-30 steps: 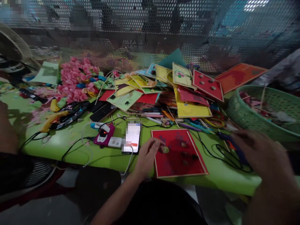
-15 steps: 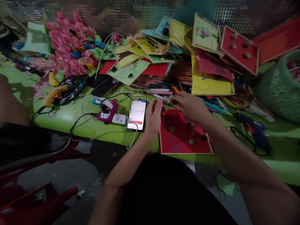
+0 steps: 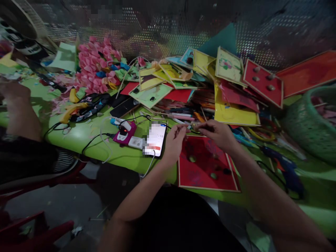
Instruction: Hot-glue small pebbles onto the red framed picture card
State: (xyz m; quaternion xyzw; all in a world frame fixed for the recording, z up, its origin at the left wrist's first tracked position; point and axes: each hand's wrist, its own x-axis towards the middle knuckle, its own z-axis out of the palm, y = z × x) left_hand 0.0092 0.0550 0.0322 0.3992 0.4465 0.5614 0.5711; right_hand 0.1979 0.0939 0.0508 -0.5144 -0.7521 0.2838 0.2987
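A red picture panel (image 3: 202,175) with a pale wooden border lies flat at the table's front edge, several small stones on its face. Over its upper left corner is my left hand (image 3: 174,145), fingers and thumb drawn together; whatever they may hold is too small to make out. Facing it from the right, my right hand (image 3: 217,134) pinches at a small brownish lump (image 3: 194,126) just beyond the panel's far edge. Dim light hides the lump's kind. Left of my left hand lies a lit phone (image 3: 156,138) with a cable in its lower end.
A purple power strip (image 3: 123,134) with plugs and cords sits left of the phone. Framed pictures (image 3: 151,95) and pens are heaped behind. At right are a blue glue gun (image 3: 285,169) and a green basket (image 3: 309,126). Another person's hand (image 3: 15,92) rests at far left.
The view has tilted up, so the table things sit lower. My right hand has drawn slightly away from my left, and the brownish lump now shows at its fingertips.
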